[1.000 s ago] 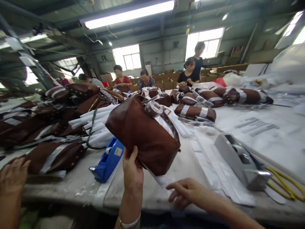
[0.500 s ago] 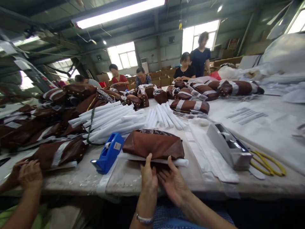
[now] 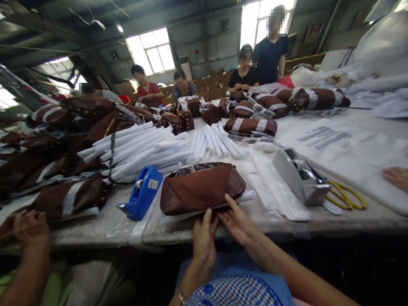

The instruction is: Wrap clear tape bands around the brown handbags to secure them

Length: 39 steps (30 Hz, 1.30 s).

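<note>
A folded brown leather bag (image 3: 200,189) lies at the table's front edge, directly before me. Under its right end pokes out a white paper roll (image 3: 247,196). My left hand (image 3: 205,238) holds the bag's lower front edge, thumb up and fingers curled beneath. To its right my right hand (image 3: 237,221) grips the same edge, its thumb against the leather and the other fingers partly hidden below. A blue tape dispenser (image 3: 142,193) stands just left of the bag. White flat sheets (image 3: 270,182) and a grey tape dispenser (image 3: 301,178) are on the right.
White paper rolls (image 3: 143,146) are heaped behind the bag. Brown bags (image 3: 89,108) pile up at the left, with taped ones (image 3: 250,126) farther back. Yellow-handled scissors (image 3: 347,195) lie right. A co-worker's hands (image 3: 32,227) hold another bag at left; another person's hand (image 3: 397,176) appears at right.
The bag's front has come down over the white roll, which now shows mainly at the right end. My right hand has moved slightly up and right along the edge. The view has tilted down.
</note>
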Motion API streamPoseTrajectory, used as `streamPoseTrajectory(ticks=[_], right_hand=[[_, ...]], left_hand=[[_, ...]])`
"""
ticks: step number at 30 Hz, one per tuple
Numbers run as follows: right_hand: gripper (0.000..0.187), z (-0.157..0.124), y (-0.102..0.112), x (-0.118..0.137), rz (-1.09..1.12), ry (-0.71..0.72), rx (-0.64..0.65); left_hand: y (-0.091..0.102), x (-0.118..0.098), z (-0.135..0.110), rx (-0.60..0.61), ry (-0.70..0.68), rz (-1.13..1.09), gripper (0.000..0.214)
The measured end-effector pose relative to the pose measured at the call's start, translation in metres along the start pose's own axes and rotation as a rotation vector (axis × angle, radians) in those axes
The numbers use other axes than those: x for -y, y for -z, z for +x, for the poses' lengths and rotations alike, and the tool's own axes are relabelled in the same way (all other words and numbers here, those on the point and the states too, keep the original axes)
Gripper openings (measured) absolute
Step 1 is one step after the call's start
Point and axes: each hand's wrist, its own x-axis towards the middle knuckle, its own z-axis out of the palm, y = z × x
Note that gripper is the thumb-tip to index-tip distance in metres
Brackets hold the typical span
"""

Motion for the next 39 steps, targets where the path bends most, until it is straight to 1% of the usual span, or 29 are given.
streamPoseTrajectory(ticks=[1,2,3,4,5,7,8,9,10,12,14,15,17,19,20,21,22,23,24,26,27,28,29,31,32,34,35,37,39], right_hand=[[0.033,0.001,0.001,0.000,-0.009,0.012,-0.013],[0.033,0.002,0.002,0.001,-0.015,0.017,-0.028],[0.032,0.002,0.003,0.002,-0.017,0.019,-0.042],[0.030,0.002,0.003,0.003,-0.016,0.020,-0.053],[0.027,0.002,0.003,0.004,-0.013,0.017,-0.059],[0.022,0.000,0.002,0.004,-0.005,0.010,-0.062],[0.021,0.000,0.001,0.005,-0.001,0.004,-0.064],[0.021,0.000,0.000,0.004,0.001,0.000,-0.064],[0.023,0.000,-0.001,0.004,0.001,-0.002,-0.061],[0.027,0.001,0.001,0.003,-0.004,0.006,-0.052],[0.031,-0.001,0.007,0.004,-0.033,0.010,-0.025],[0.034,-0.004,0.012,0.006,-0.071,-0.005,-0.002],[0.039,-0.014,0.023,0.014,-0.230,-0.099,0.053],[0.043,-0.026,0.033,0.030,-0.522,-0.235,0.140],[0.046,-0.032,0.035,0.040,-0.695,-0.268,0.199],[0.049,-0.036,0.033,0.053,-0.863,-0.242,0.265],[0.049,-0.038,0.027,0.067,-1.021,-0.146,0.330],[0.047,-0.035,0.017,0.082,-1.160,0.019,0.391],[0.042,-0.029,0.004,0.098,-1.283,0.238,0.435],[0.025,-0.002,-0.029,0.126,-1.522,0.695,0.486],[0.018,0.017,-0.047,0.137,-1.619,0.863,0.525],[0.018,0.039,-0.063,0.146,-1.734,0.957,0.614],[0.023,0.062,-0.078,0.152,-1.886,0.981,0.735],[0.036,0.108,-0.102,0.157,-2.234,0.965,0.968],[0.037,0.128,-0.110,0.156,-2.304,0.940,1.052],[0.038,0.161,-0.120,0.149,-2.371,0.898,1.193],[0.038,0.173,-0.123,0.144,-2.376,0.907,1.253],[0.033,0.190,-0.125,0.135,-2.420,0.990,1.370],[0.021,0.199,-0.126,0.128,-2.497,1.119,1.467]], left_hand=[[0.008,-0.003,-0.005,0.099,0.055,0.101,0.027],[0.015,-0.008,-0.011,0.204,0.088,0.252,0.028],[0.022,-0.016,-0.015,0.291,0.063,0.435,0.029],[0.027,-0.026,-0.018,0.347,-0.048,0.627,0.029],[0.030,-0.037,-0.018,0.368,-0.250,0.812,0.028],[0.029,-0.057,-0.011,0.366,-0.806,1.135,0.026],[0.026,-0.064,-0.004,0.373,-1.047,1.290,0.033],[0.023,-0.068,0.005,0.393,-1.230,1.443,0.045],[0.019,-0.069,0.015,0.409,-1.352,1.588,0.056],[0.014,-0.063,0.033,0.391,-1.488,1.780,0.064],[0.015,-0.051,0.045,0.324,-1.589,1.808,0.062],[0.016,-0.045,0.048,0.291,-1.629,1.791,0.059],[0.021,-0.036,0.049,0.243,-1.683,1.752,0.054],[0.025,-0.032,0.047,0.221,-1.714,1.732,0.051],[0.026,-0.032,0.046,0.215,-1.724,1.726,0.050],[0.027,-0.033,0.045,0.210,-1.729,1.720,0.049],[0.027,-0.034,0.045,0.205,-1.734,1.711,0.048],[0.027,-0.035,0.044,0.199,-1.739,1.702,0.048],[0.027,-0.036,0.044,0.191,-1.746,1.692,0.047],[0.025,-0.037,0.045,0.177,-1.763,1.669,0.047],[0.025,-0.038,0.045,0.173,-1.771,1.659,0.047],[0.025,-0.038,0.046,0.173,-1.779,1.647,0.048],[0.025,-0.038,0.046,0.176,-1.786,1.636,0.047],[0.026,-0.036,0.047,0.180,-1.788,1.618,0.047],[0.026,-0.035,0.047,0.180,-1.778,1.611,0.048],[0.028,-0.031,0.049,0.178,-1.746,1.607,0.049],[0.028,-0.029,0.050,0.173,-1.733,1.606,0.050],[0.029,-0.025,0.052,0.161,-1.730,1.587,0.050],[0.028,-0.022,0.054,0.147,-1.734,1.550,0.047]])
